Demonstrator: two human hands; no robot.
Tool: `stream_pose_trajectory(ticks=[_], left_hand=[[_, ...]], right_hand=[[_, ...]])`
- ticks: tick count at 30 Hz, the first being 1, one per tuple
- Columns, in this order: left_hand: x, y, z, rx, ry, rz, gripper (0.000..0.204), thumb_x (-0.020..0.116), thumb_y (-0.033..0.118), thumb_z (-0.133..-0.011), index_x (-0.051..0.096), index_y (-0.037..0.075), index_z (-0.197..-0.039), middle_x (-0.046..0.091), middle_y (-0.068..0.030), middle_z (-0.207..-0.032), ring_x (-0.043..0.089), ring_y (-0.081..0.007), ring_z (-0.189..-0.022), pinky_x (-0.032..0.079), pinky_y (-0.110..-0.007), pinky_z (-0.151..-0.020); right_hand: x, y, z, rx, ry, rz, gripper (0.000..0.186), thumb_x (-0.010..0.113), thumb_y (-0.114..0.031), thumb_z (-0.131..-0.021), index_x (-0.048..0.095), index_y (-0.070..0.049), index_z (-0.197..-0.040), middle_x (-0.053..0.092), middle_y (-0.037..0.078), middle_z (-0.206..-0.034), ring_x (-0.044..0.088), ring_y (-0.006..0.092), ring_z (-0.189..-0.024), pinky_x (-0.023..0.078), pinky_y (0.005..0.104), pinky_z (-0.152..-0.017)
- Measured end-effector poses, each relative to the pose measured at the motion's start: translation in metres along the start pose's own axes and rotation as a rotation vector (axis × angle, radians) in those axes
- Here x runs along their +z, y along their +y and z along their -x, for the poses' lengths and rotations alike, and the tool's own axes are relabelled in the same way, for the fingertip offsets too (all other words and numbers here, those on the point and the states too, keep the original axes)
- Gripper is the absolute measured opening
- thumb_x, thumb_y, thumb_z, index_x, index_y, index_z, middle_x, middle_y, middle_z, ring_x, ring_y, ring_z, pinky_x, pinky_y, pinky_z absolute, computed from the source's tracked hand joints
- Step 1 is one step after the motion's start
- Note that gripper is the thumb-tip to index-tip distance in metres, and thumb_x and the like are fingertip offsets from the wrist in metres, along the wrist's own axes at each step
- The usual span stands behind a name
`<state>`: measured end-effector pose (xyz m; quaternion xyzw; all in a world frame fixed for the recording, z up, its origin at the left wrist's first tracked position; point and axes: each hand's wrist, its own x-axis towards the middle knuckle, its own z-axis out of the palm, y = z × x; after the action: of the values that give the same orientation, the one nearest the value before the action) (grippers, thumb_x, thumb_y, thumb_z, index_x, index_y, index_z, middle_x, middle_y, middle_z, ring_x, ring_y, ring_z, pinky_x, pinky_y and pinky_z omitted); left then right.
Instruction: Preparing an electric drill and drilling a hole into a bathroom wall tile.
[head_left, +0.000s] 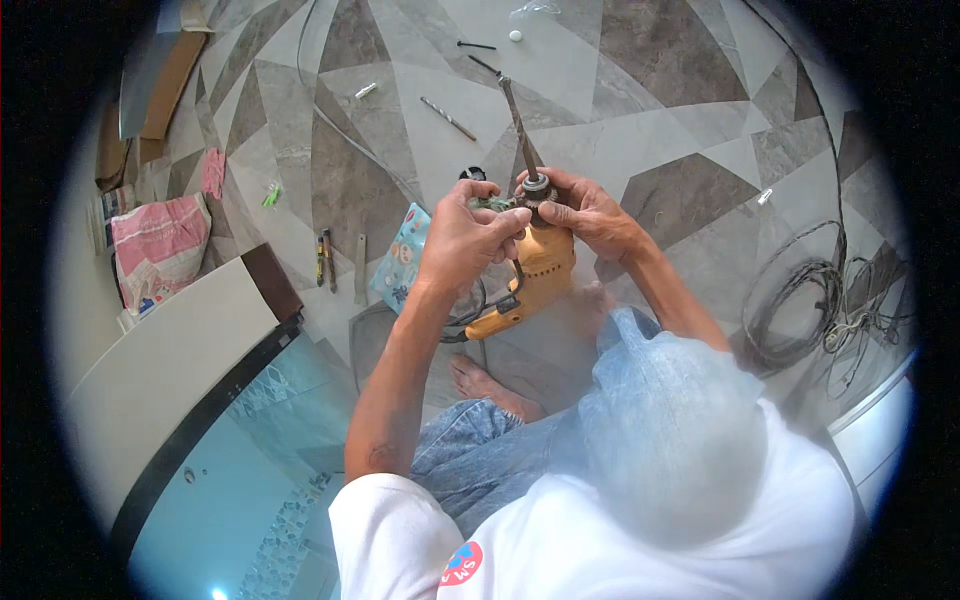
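Observation:
A yellow corded power drill [535, 275] is held upright between my knees and hands, with a long rusty bit [515, 120] rising from its chuck [536, 200]. My right hand [578, 212] is closed round the chuck from the right, thumb across it. My left hand [470, 228] pinches a small greenish item [490, 203] at the chuck's left side; I cannot make out what it is. The drill's black cable hangs below my left hand. A light-blue patterned cloth or pouch [395, 250] lies behind my left wrist. My bare foot [485, 385] shows below the drill.
On the tiled floor lie a loose drill bit [448, 117], a dark bolt [476, 45], pens [325, 260], a flat strip [360, 267] and green bits [270, 194]. A pink sack [160, 245] and cardboard [170, 90] are left. Coiled cables [790, 330] lie right. A panelled opening [200, 370] is lower left.

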<state>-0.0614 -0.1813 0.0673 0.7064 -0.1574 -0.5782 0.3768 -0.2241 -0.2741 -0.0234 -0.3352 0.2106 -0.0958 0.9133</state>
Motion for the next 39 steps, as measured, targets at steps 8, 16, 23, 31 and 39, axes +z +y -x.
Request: stream_pose_trajectory(ticks=[8, 16, 23, 31, 39], left_hand=[[0.008, 0.004, -0.003, 0.016, -0.015, 0.041, 0.056, 0.071, 0.009, -0.083, 0.039, -0.014, -0.123, 0.065, -0.0109, -0.075, 0.058, -0.0109, -0.059, 0.042, -0.023, -0.048], [-0.027, -0.013, 0.004, -0.014, -0.004, 0.031, 0.052, 0.072, 0.009, -0.083, 0.045, -0.010, -0.122, 0.066, -0.0085, -0.075, 0.059, -0.0101, -0.060, 0.044, -0.023, -0.050], [-0.022, -0.030, 0.004, 0.086, -0.066, 0.199, 0.052, 0.074, 0.012, -0.082, 0.045, -0.010, -0.120, 0.065, -0.0068, -0.071, 0.058, -0.0088, -0.055, 0.044, -0.022, -0.050], [-0.008, -0.032, -0.003, 0.098, 0.014, 0.198, 0.053, 0.072, 0.012, -0.083, 0.044, -0.012, -0.121, 0.064, -0.0068, -0.068, 0.059, -0.0092, -0.054, 0.043, -0.021, -0.048], [-0.006, -0.025, -0.004, 0.056, -0.029, 0.131, 0.056, 0.073, 0.013, -0.083, 0.044, -0.013, -0.123, 0.065, -0.0088, -0.074, 0.057, -0.0090, -0.057, 0.041, -0.021, -0.047]], right_hand=[[-0.001, -0.005, 0.008, 0.043, 0.023, 0.021, 0.052, 0.072, -0.022, -0.086, 0.051, -0.004, -0.130, 0.060, 0.001, -0.116, 0.056, 0.0098, -0.108, 0.042, 0.0268, -0.098], [-0.013, 0.002, -0.008, 0.042, -0.082, -0.052, 0.045, 0.066, -0.017, -0.089, 0.051, -0.003, -0.129, 0.062, 0.003, -0.115, 0.057, 0.0116, -0.107, 0.045, 0.0269, -0.096], [-0.023, 0.008, -0.019, 0.079, -0.156, -0.111, 0.055, 0.071, -0.028, -0.086, 0.050, -0.003, -0.130, 0.058, 0.007, -0.121, 0.054, 0.0177, -0.115, 0.043, 0.0344, -0.101], [-0.013, 0.008, -0.012, 0.023, -0.042, -0.055, 0.057, 0.073, -0.031, -0.085, 0.051, -0.003, -0.130, 0.058, 0.006, -0.121, 0.054, 0.0174, -0.116, 0.042, 0.0349, -0.102], [-0.010, 0.004, -0.010, 0.060, -0.096, -0.074, 0.058, 0.074, -0.027, -0.084, 0.049, -0.004, -0.131, 0.057, 0.004, -0.121, 0.055, 0.0153, -0.114, 0.045, 0.0335, -0.100]])
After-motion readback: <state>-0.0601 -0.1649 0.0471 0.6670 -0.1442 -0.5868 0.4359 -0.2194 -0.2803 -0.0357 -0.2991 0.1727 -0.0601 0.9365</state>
